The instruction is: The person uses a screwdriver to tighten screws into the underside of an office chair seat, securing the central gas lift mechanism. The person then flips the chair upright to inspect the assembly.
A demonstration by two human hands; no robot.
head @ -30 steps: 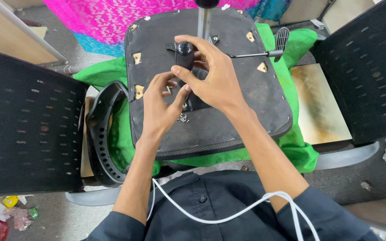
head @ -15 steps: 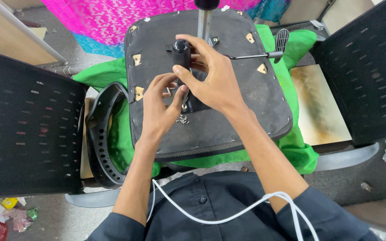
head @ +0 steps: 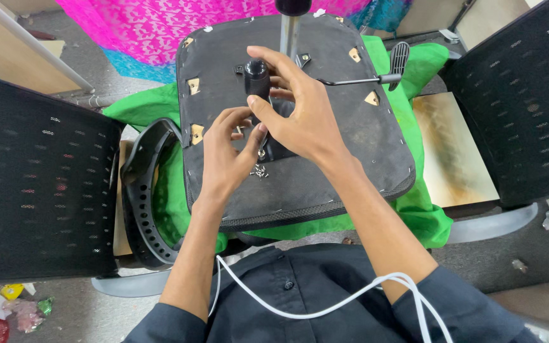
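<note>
A black chair seat [head: 351, 146] lies upside down on a green cloth [head: 417, 213]. At its middle sits a black mechanism with a round knob [head: 257, 73]. My right hand [head: 303, 117] grips this mechanism, fingers arched past the knob and thumb pressed down beside my left fingertips. My left hand [head: 223, 159] reaches up from below and pinches a small metal screw [head: 239, 130] against the mechanism's left side. A few loose screws [head: 260, 170] lie on the seat just below both hands. A thin lever [head: 351, 81] with a paddle grip [head: 400, 56] sticks out to the right.
A metal column [head: 290, 25] rises from the seat's far edge. A black armrest loop [head: 141, 190] lies left of the seat. Mesh chair backs stand at the left [head: 33, 203] and right [head: 522, 108]. Pink fabric [head: 160, 25] lies behind; a white cable [head: 325, 306] crosses my shirt.
My left fingers have crept slightly up toward the knob and meet my right thumb. My right hand stays on the mechanism. Nothing else has moved.
</note>
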